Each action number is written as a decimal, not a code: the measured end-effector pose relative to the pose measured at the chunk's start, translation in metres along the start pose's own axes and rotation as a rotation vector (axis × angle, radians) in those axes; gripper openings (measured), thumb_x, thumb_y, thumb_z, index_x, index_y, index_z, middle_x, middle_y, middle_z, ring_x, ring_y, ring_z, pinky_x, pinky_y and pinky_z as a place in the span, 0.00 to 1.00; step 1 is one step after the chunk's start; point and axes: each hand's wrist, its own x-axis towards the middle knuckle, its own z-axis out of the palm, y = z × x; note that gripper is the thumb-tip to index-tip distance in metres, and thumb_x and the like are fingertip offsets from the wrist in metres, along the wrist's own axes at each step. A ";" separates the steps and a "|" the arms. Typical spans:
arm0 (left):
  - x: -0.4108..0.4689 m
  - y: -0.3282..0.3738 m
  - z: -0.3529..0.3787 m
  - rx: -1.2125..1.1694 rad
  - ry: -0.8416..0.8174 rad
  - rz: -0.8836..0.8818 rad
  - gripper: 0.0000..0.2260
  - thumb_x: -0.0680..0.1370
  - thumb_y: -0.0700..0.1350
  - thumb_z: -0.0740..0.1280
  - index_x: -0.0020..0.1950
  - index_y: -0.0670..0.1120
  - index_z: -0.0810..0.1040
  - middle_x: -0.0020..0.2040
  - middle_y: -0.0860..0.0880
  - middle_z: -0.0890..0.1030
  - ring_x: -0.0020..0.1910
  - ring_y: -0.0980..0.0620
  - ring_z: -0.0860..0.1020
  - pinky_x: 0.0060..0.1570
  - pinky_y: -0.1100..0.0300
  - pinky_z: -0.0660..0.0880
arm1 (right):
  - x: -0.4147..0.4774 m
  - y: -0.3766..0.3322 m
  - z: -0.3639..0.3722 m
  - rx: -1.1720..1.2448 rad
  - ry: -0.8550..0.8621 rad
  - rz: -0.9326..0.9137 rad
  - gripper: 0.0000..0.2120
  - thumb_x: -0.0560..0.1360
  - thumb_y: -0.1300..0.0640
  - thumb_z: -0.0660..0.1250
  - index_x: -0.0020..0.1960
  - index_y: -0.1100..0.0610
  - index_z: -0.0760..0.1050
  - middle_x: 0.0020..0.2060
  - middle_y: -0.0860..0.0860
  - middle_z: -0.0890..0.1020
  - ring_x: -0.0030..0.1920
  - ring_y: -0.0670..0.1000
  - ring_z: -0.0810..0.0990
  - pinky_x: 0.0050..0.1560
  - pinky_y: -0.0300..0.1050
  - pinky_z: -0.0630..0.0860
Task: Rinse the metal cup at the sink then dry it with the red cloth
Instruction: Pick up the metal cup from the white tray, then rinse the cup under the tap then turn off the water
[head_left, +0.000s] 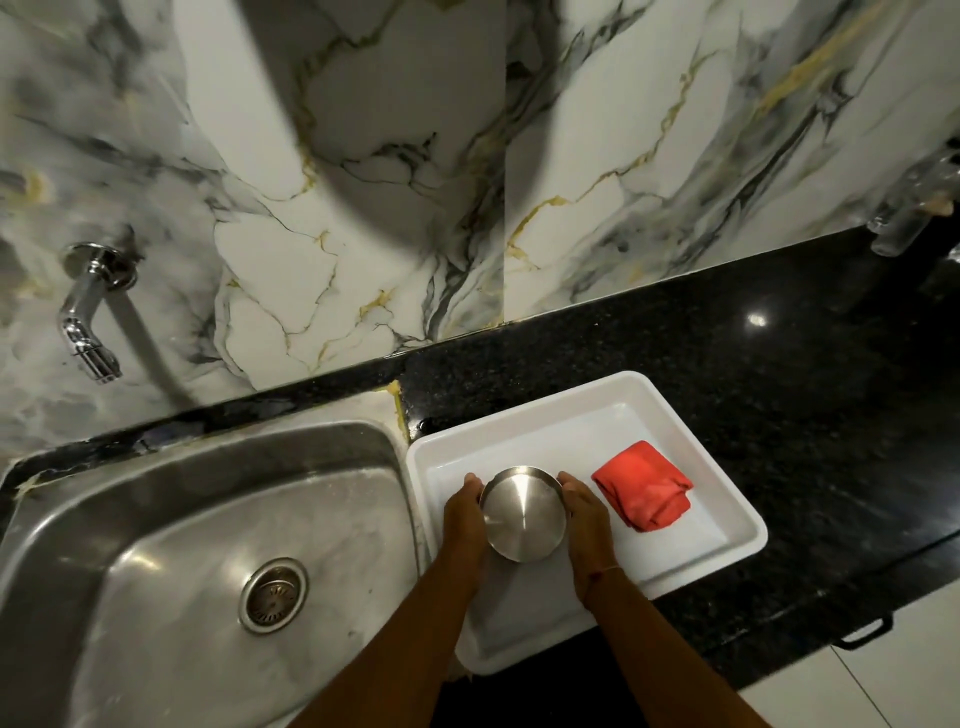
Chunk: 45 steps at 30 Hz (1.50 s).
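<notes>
The round metal cup (522, 512) is over the left half of a white tray (571, 410), seen from above. My left hand (464, 519) clasps its left side and my right hand (587, 519) clasps its right side. A folded red cloth (644, 491) lies in the tray just right of my right hand, not touching it. The steel sink (171, 545) with its round drain (272, 595) is to the left of the tray. A chrome tap (88, 317) juts from the marble wall above the sink; no water is visible.
The tray rests on a black granite counter (753, 364) against a marble wall. Clear glass bottles (904, 218) stand at the far right back. A black drawer handle (862, 631) shows below the counter's front edge at right.
</notes>
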 end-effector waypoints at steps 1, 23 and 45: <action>-0.003 0.004 -0.001 0.021 -0.005 0.020 0.19 0.83 0.52 0.57 0.37 0.47 0.79 0.41 0.45 0.81 0.44 0.45 0.78 0.52 0.49 0.77 | 0.000 -0.007 -0.001 -0.021 -0.002 -0.024 0.17 0.81 0.65 0.58 0.68 0.65 0.74 0.67 0.60 0.78 0.64 0.57 0.75 0.67 0.51 0.72; -0.032 0.121 -0.157 0.021 -0.118 0.368 0.11 0.81 0.37 0.63 0.56 0.47 0.84 0.42 0.55 0.88 0.40 0.55 0.86 0.33 0.60 0.82 | -0.071 -0.071 0.108 0.196 -0.261 -0.224 0.15 0.78 0.64 0.68 0.64 0.54 0.78 0.56 0.54 0.86 0.57 0.51 0.85 0.61 0.49 0.80; 0.052 0.221 -0.358 0.629 0.638 0.736 0.09 0.76 0.55 0.69 0.46 0.50 0.83 0.33 0.53 0.83 0.32 0.59 0.79 0.34 0.61 0.76 | -0.073 -0.019 0.359 0.606 -0.934 0.825 0.32 0.72 0.40 0.66 0.72 0.55 0.72 0.70 0.65 0.74 0.65 0.69 0.74 0.67 0.70 0.68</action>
